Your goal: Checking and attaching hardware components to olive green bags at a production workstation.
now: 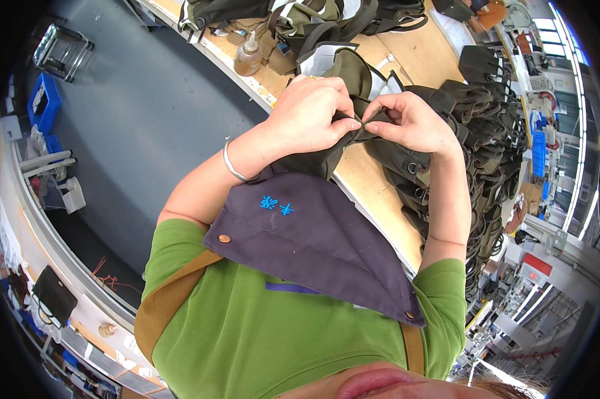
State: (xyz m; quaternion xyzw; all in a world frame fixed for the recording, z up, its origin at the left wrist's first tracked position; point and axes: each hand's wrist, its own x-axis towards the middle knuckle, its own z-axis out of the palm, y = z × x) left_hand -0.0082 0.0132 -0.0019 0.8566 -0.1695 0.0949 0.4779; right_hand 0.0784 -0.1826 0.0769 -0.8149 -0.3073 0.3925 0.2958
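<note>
Both my hands meet over the table edge, in front of my chest. My left hand (313, 110) pinches a dark olive fabric piece (321, 161) between thumb and forefinger. From the other side, my right hand (413, 123) grips the same cloth, thumb and forefinger closed close to the left fingertips. The cloth hangs below the left hand toward my dark purple apron (313, 229). Whatever small detail lies between the fingertips is hidden. Just beyond the hands lies an olive and white fabric bundle (353, 70).
The wooden worktable (396, 46) runs diagonally ahead. A squeeze bottle (248, 56) of amber liquid stands near its edge. Dark bags (489, 126) are heaped along the right, and more olive bags (326, 20) lie at the far end. A metal stool (62, 52) and blue crate (44, 103) are at left.
</note>
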